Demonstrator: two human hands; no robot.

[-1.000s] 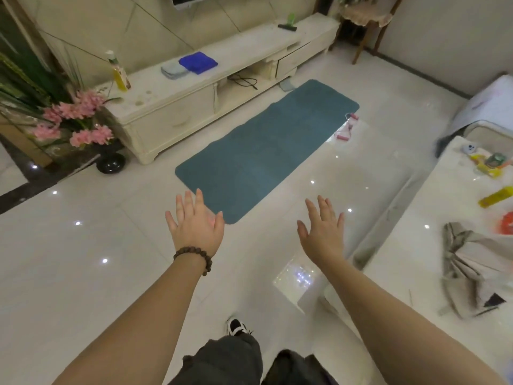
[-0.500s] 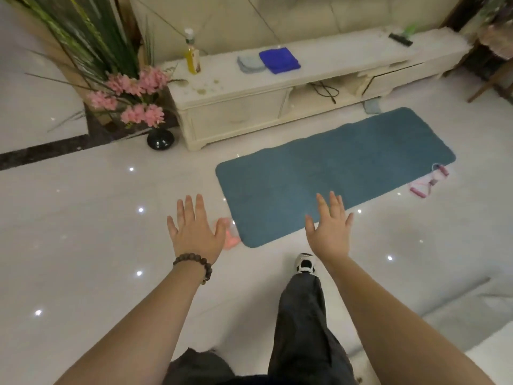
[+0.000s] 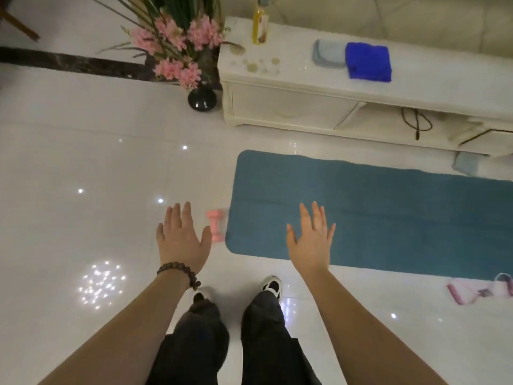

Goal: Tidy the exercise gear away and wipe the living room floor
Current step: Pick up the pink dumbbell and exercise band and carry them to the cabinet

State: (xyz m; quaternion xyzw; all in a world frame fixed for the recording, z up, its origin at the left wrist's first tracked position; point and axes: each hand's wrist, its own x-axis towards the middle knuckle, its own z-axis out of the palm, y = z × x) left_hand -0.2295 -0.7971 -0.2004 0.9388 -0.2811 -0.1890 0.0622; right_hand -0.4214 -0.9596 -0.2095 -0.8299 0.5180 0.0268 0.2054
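over the glossy white floor: both hands out flat, nothing in them

above the tiles, the left hand (image 3: pixel 181 240) and right hand (image 3: pixel 311 241) are both held out palm down with fingers straight and a bit spread, holding nothing and touching nothing. left wrist has a dark bead bracelet (image 3: pixel 179 273).

the floor (image 3: pixel 83 168) is shiny white tile with ceiling lights reflecting in it. teal exercise mat (image 3: pixel 388 212) lies flat on it, its long far edge running along the front of the white tv cabinet (image 3: pixel 291 107). small pink dumbbell (image 3: pixel 217 225) sits on the tile just beside the mat's left short edge, partly behind the left thumb. a pink resistance band thing (image 3: pixel 480 291) lies off the mat's near long edge, far right, kinda blurry.

on the cabinet top near its left end: a yellow bottle (image 3: pixel 260 23), some spill marks (image 3: pixel 255 65), a folded grey cloth (image 3: pixel 329 55) and a blue cloth (image 3: pixel 368 61) overlapping it. black vase (image 3: pixel 202 99) of pink flowers (image 3: pixel 177 51) stands on the floor at the cabinet's left corner. two feet in black and white shoes (image 3: pixel 272 287) below the hands.
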